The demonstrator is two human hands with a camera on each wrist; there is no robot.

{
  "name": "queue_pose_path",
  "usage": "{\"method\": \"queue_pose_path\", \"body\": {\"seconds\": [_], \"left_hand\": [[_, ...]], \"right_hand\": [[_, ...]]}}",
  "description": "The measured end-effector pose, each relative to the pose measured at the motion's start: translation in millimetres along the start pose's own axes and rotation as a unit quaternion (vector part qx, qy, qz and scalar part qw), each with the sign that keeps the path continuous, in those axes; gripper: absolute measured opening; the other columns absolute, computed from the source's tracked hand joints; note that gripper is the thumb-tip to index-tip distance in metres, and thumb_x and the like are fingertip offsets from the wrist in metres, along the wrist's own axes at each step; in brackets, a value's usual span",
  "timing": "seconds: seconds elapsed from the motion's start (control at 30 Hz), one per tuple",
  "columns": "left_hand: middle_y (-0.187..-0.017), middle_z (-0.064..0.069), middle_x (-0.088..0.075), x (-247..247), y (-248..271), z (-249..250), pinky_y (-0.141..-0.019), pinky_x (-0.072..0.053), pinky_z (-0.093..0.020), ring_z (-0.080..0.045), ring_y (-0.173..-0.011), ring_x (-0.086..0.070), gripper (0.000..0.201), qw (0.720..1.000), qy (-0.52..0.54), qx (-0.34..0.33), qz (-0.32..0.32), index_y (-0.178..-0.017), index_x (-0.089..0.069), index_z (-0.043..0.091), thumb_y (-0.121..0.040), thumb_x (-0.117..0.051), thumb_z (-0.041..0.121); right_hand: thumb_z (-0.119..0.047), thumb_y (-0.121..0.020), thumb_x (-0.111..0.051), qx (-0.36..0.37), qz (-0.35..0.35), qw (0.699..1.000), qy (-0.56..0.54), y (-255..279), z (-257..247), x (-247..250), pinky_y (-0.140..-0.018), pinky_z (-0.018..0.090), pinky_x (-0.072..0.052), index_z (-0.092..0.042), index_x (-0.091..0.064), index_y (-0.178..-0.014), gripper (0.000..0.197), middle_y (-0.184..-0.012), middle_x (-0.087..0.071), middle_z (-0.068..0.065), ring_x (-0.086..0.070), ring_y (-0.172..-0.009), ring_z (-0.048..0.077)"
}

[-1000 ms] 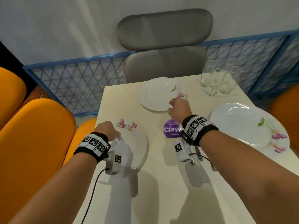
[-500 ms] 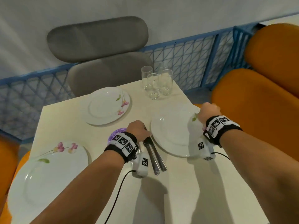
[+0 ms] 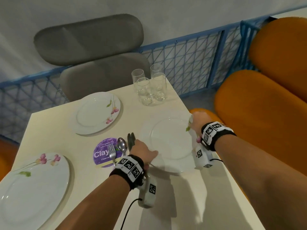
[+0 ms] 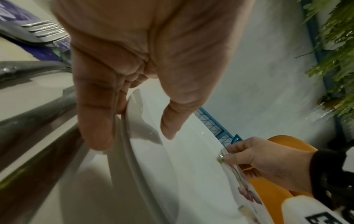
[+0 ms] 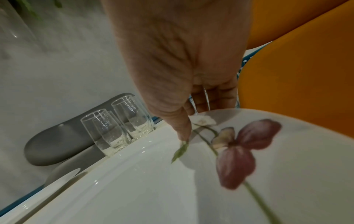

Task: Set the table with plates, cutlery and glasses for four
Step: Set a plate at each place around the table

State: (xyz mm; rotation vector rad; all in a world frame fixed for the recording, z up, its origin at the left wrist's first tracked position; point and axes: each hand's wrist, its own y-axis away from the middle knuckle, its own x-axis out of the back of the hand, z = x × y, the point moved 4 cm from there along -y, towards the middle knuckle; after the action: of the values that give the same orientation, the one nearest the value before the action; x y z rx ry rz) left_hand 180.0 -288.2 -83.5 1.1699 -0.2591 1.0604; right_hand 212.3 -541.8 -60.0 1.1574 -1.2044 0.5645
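A cream square table stands against a blue mesh railing, with one grey chair at the far side and orange chairs to the right. The round white flowered ceramic plate lies at the right edge of the table. The left hand pinches its near-left rim, thumb on top; the right hand pinches the far-right rim beside the printed flower. The plate is judged rigid, glazed (hence slippery) and breakable; opposite rim holds suit it. A steel fork, spoon and dark-handled knives lie just left. Four clear glass tumblers cluster at the far corner, not yet distributed.
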Motion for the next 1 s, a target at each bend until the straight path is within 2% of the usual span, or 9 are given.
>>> {"method": "queue_pose_path", "body": {"seconds": [0.07, 0.17, 0.27, 0.4, 0.53, 0.63, 0.73, 0.9, 1.0], "left_hand": [[-0.108, -0.014, -0.064, -1, -5, -2, -0.069, -0.061, -0.037, -0.028, -0.083, -0.071, 0.085, 1.000, 0.001, 0.005, 0.005, -0.136, -0.021, 0.000, -0.079, -0.069, 0.040], [-0.101, -0.015, -0.066, -2, -9, -2, -0.065, -0.061, -0.040, -0.028, -0.073, -0.072, 0.079, 0.999, 0.034, 0.021, -0.002, -0.129, -0.027, 0.000, -0.077, -0.074, 0.037], [-0.099, -0.015, -0.065, -3, -10, -4, -0.062, -0.061, -0.041, -0.028, -0.070, -0.072, 0.072, 0.996, 0.078, 0.033, -0.016, -0.123, -0.032, -0.001, -0.077, -0.077, 0.030], [-0.098, -0.010, -0.055, 0, -7, -11, -0.067, -0.061, -0.041, -0.029, -0.080, -0.069, 0.068, 0.994, 0.107, 0.016, -0.029, -0.119, -0.028, 0.004, -0.077, -0.078, 0.023], [-0.107, -0.009, -0.051, 11, 0, -26, -0.061, -0.061, -0.039, -0.026, -0.088, -0.061, 0.062, 0.990, 0.138, -0.011, -0.023, -0.114, -0.033, 0.010, -0.075, -0.080, 0.018], [-0.111, -0.010, -0.055, 24, 10, -45, -0.057, -0.060, -0.037, -0.030, -0.087, -0.065, 0.060, 0.988, 0.150, -0.026, -0.015, -0.118, -0.036, 0.014, -0.075, -0.078, 0.013], [-0.112, -0.010, -0.058, 38, 24, -73, -0.058, -0.060, -0.042, -0.033, -0.078, -0.070, 0.076, 0.984, 0.174, -0.046, -0.014, -0.132, -0.032, 0.022, -0.073, -0.077, 0.008], [-0.111, -0.005, -0.057, 57, 52, -132, -0.061, -0.061, -0.045, -0.030, -0.092, -0.064, 0.071, 0.987, 0.148, -0.056, -0.012, -0.124, -0.036, 0.024, -0.069, -0.078, 0.009], [-0.107, -0.010, -0.059, 63, 67, -168, -0.060, -0.061, -0.044, -0.032, -0.090, -0.065, 0.075, 0.989, 0.132, -0.053, -0.029, -0.126, -0.033, 0.027, -0.067, -0.078, 0.010]], "right_hand": [[-0.024, -0.092, -0.061, 0.005, 0.010, 1.000, 0.002, -2, -1, 4, -0.067, 0.028, -0.047, -0.005, -0.065, -0.104, 0.023, -0.101, -0.068, 0.007, -0.063, -0.087, 0.023], [-0.026, -0.089, -0.062, 0.017, 0.014, 0.999, -0.026, -14, -2, -1, -0.065, 0.028, -0.047, -0.010, -0.063, -0.107, 0.024, -0.100, -0.066, 0.007, -0.062, -0.085, 0.023], [-0.028, -0.086, -0.063, 0.024, 0.005, 0.999, -0.032, -18, -4, -1, -0.060, 0.026, -0.049, -0.013, -0.064, -0.100, 0.020, -0.091, -0.068, 0.005, -0.064, -0.077, 0.021], [-0.037, -0.074, -0.069, 0.016, -0.014, 0.999, -0.047, -23, -1, -2, -0.071, 0.033, -0.057, -0.020, -0.063, -0.098, 0.030, -0.084, -0.067, 0.002, -0.064, -0.076, 0.021], [-0.048, -0.062, -0.074, 0.029, -0.040, 0.997, -0.058, -17, 1, -3, -0.076, 0.037, -0.057, -0.022, -0.061, -0.102, 0.050, -0.090, -0.066, 0.000, -0.063, -0.081, 0.022], [-0.053, -0.055, -0.079, 0.035, -0.042, 0.996, -0.076, 17, -5, 4, -0.073, 0.036, -0.058, -0.022, -0.065, -0.093, 0.051, -0.089, -0.067, 0.000, -0.063, -0.080, 0.020], [-0.038, -0.068, -0.082, 0.030, -0.078, 0.988, -0.128, 59, -17, -4, -0.067, 0.035, -0.058, -0.010, -0.055, -0.099, 0.049, -0.095, -0.062, 0.007, -0.061, -0.085, 0.024], [-0.022, -0.075, -0.080, 0.036, -0.130, 0.968, -0.211, 130, -40, -29, -0.058, 0.035, -0.055, -0.006, -0.053, -0.076, 0.032, -0.082, -0.059, 0.016, -0.064, -0.074, 0.031], [-0.022, -0.074, -0.082, 0.026, -0.168, 0.951, -0.257, 171, -52, -51, -0.052, 0.035, -0.058, 0.007, -0.055, -0.106, 0.051, -0.088, -0.063, 0.019, -0.065, -0.067, 0.028]]}}
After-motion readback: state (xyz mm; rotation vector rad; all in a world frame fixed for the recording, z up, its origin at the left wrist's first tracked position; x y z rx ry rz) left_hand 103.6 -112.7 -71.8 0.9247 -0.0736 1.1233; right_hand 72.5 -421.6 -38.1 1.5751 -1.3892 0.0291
